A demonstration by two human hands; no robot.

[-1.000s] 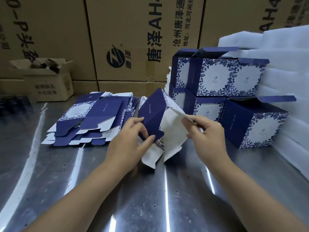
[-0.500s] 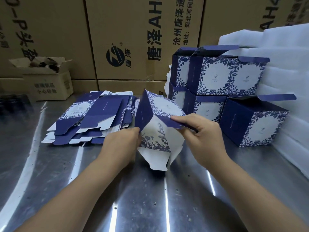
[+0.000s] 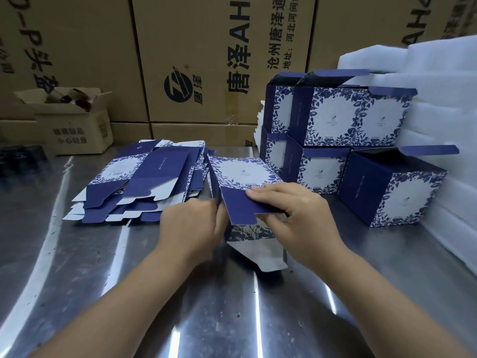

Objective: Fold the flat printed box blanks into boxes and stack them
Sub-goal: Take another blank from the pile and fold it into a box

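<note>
Half-folded box blank at mid-table, held between both hands.
I see the scuffed steel table, brown corrugated cartons far behind, glossy navy-and-floral folded boxes stacked far right, and flat blanks fanned out left. Since half a second ago the blank has tipped flatter, floral panel up. My right hand pinches its navy flap; my left hand grips its left edge.

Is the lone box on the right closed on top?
Open. The lone box has its lid flap sticking up and outward, and its dark inside shows.
</note>
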